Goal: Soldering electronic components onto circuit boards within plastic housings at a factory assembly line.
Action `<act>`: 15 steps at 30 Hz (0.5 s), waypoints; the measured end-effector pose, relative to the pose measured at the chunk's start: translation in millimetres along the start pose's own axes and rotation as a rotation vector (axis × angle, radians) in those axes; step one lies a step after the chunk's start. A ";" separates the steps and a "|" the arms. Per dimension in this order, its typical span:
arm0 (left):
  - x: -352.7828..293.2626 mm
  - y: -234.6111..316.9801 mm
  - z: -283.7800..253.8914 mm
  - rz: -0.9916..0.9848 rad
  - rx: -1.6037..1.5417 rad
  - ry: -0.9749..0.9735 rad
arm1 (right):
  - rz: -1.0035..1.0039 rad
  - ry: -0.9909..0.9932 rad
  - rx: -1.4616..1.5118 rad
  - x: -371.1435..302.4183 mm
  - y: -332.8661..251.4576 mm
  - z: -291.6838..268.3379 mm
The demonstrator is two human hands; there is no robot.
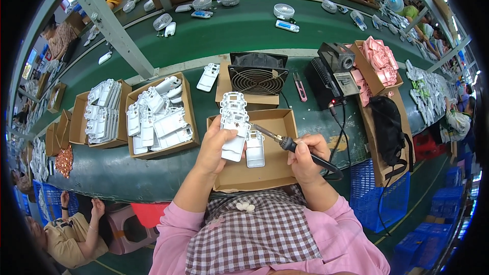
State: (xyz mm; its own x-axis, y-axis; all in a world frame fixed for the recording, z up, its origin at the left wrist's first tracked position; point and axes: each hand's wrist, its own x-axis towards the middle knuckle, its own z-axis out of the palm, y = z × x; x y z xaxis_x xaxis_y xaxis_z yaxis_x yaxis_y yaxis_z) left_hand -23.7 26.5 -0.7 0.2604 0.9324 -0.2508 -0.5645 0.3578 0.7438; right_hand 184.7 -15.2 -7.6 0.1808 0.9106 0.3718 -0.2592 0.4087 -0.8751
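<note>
My left hand (211, 145) is closed around white plastic housings (233, 145), held upright over a shallow cardboard box (277, 165). How many pieces it grips, I cannot make out exactly. Between the fingers of my right hand (309, 157) is a soldering iron (289, 144) with a black handle. Its metal tip points left and reaches the edge of the held housing; whether it touches is too small to tell. Another white housing (255, 148) shows inside the box, just right of my left hand.
Cardboard boxes of white housings (162, 114) stand at the left. Behind the work are a black fan (258, 74), a pink-handled cutter (300, 86) and a black soldering station (326, 79). Pink parts (377, 61) fill a box at right. Fan heads (283, 11) lie on the green conveyor (229, 30); co-workers sit around.
</note>
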 end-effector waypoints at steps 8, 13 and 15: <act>-0.2 -4.1 5.5 0.068 0.088 0.020 | -0.025 -0.062 -0.106 0.3 -0.5 -3.6; 2.0 -13.0 -0.5 0.193 0.278 0.061 | -0.024 -0.075 -0.179 0.4 -3.7 -0.7; 4.2 -15.8 -2.7 0.221 0.317 0.075 | -0.016 -0.071 -0.192 0.8 -4.0 -0.1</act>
State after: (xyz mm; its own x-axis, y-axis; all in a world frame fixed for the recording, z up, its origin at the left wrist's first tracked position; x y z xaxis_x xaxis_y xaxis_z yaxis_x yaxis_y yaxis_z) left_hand -15.8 24.9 -15.2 0.0952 0.9906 -0.0984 -0.3273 0.1245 0.9367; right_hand 185.9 -16.2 -3.8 0.1145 0.9088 0.4013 -0.0701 0.4103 -0.9093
